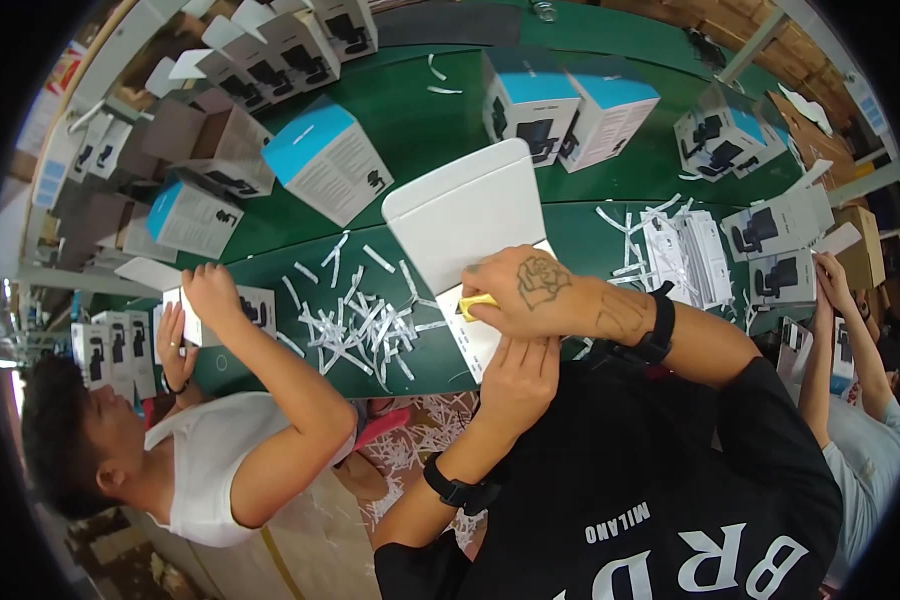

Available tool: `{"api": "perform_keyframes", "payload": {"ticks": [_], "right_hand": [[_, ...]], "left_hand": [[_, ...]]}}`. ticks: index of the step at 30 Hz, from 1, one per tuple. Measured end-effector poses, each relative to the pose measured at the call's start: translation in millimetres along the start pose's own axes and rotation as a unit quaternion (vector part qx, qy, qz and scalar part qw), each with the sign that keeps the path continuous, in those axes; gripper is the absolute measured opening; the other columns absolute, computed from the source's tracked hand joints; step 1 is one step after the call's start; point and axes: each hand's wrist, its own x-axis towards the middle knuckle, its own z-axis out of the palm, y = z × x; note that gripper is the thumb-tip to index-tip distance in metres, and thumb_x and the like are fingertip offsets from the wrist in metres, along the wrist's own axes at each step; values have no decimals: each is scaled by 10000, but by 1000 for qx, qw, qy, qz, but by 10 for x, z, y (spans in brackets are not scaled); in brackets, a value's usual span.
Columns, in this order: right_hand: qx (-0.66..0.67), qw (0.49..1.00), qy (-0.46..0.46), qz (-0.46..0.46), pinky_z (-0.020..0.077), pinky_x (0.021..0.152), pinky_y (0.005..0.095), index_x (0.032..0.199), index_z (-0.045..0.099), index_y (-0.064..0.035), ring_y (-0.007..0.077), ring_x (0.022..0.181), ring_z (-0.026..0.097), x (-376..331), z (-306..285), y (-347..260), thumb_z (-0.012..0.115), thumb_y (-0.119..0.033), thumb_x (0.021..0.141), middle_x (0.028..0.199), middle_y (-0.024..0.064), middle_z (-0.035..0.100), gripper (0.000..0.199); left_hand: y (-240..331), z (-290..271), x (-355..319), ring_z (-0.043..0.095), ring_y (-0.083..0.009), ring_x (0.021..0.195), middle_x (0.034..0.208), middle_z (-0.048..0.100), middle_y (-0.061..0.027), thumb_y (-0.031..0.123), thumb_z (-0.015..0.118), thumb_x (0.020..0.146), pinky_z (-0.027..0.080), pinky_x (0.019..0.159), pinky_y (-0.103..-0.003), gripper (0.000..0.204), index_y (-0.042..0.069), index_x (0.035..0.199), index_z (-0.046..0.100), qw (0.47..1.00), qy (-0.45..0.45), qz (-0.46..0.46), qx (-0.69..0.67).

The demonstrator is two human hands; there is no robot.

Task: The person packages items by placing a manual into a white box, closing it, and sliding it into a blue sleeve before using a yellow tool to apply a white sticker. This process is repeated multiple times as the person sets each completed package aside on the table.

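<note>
A white carton (461,337) stands before me with its wide lid flap (470,208) raised. My right hand (523,292), tattooed on the back, is closed round a small flat yellow piece (477,304) and presses it to the carton's edge; the kind of tool cannot be made out. Under my right wrist, my left hand (520,382) grips the carton's near side, its fingers bent and partly hidden. Beside the carton lie many loose white paper strips (355,330) on the green table.
Closed blue-topped cartons (532,105) stand at the back of the green table (425,130). A stack of white printed sheets or flattened pieces (698,258) lies at right. At left a co-worker's hands (205,305) handle another carton; at right another person's hands (832,285) touch boxes.
</note>
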Motion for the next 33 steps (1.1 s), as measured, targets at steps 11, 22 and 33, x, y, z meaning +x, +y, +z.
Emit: {"api": "perform_keyframes", "payload": {"ticks": [11,22,33], "right_hand": [[106,992,23,62,560,713,409,882,709,-34,304,830,689,78,190,151,724,-186,846,892,115,686,157],[-179,957,126,-189,539,600,385,947,662,-60,252,739,670,70,272,207,719,-249,868,900,76,557,213],[251,948,178,-83,539,594,359,903,640,-44,262,695,666,21,-23,134,693,-230,922,803,85,617,194]], "left_hand": [[-93,147,44,723,-314,1007,1011,744,-165,48,656,835,557,962,-423,224,-44,1016,753,997,65,47,-17],[-79,209,25,723,-271,839,901,747,-116,24,702,811,567,798,-343,112,-12,898,763,997,68,30,8],[-91,189,139,728,-284,997,1030,757,-158,60,674,822,555,942,-397,192,-22,975,757,996,77,42,-2]]}}
